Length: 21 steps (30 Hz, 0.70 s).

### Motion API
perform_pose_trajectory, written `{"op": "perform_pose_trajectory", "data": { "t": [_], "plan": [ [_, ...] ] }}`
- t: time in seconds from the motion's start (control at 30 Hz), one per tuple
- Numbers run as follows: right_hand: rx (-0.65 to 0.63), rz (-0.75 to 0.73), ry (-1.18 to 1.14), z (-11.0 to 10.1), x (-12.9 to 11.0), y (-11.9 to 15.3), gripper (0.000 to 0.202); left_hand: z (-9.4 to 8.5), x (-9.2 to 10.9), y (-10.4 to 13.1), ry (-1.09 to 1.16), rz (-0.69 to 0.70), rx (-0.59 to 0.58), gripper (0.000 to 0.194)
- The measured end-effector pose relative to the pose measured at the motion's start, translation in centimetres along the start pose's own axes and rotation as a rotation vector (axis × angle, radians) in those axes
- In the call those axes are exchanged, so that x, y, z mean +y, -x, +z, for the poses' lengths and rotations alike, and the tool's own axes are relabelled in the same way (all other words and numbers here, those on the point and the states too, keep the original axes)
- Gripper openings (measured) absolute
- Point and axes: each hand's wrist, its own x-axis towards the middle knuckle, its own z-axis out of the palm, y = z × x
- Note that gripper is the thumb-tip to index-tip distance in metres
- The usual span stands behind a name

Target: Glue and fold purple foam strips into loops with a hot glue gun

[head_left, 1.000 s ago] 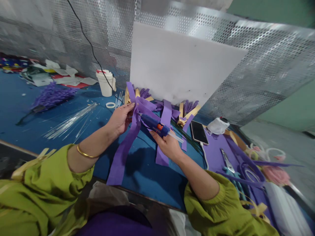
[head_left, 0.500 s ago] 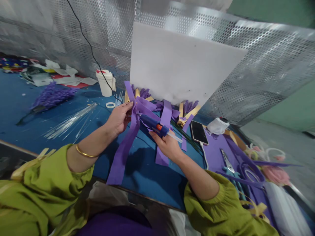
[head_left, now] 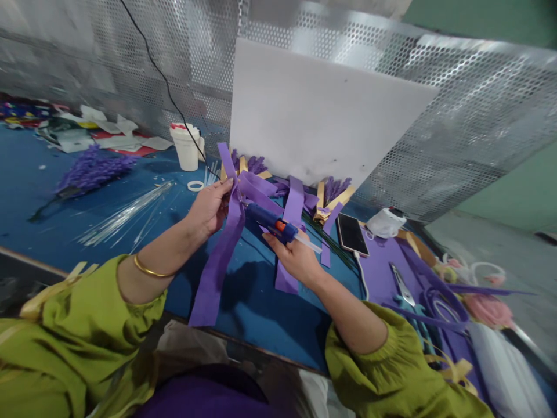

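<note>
- Purple ribbon strip [head_left: 220, 249]: pinched near its top by left hand [head_left: 209, 208], hanging down over blue table [head_left: 261, 313].
- Right hand [head_left: 296, 255]: fingers closed round blue glue gun [head_left: 272, 222], nozzle touching the strip.

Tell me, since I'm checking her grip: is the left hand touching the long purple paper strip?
Touching. The head view shows the left hand pinching the long purple paper strip near its upper end, fingertips pressed against its edge with no gap.

Likely craft workshop: perforated metal wall [head_left: 456, 110], blue worktable [head_left: 52, 220], scattered purple strips [head_left: 296, 203].
</note>
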Motion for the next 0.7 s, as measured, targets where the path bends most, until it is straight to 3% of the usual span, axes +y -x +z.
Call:
{"op": "perform_pose_trajectory", "data": {
  "t": [0.7],
  "plan": [
    [-0.027,-0.026,0.018,0.2,-0.1,0.0,0.032,0.1,1.0,0.6,0.009,0.015,-0.044,0.012]
  ]
}}
